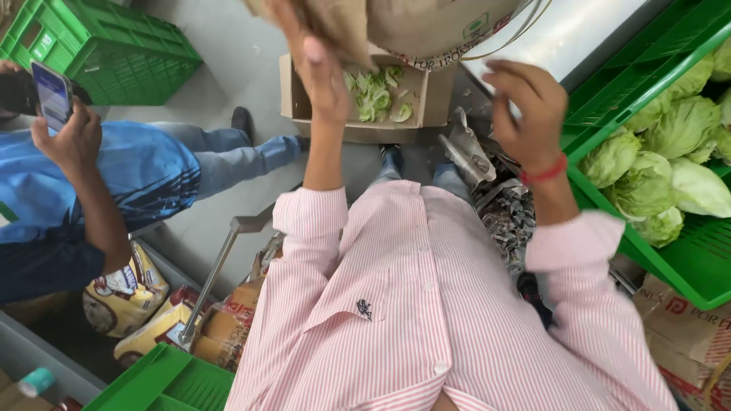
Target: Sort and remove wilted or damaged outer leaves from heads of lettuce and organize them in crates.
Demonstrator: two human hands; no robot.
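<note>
While the left hand (316, 61) pinches the brown sack's (426, 27) edge, the right hand (529, 106) hangs spread.

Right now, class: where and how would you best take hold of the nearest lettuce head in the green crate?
Probably cup the lettuce head over its rounded top from above. It sits at the green crate's near corner, with other heads packed behind it, so only the top is free. The right hand is closest.
</note>
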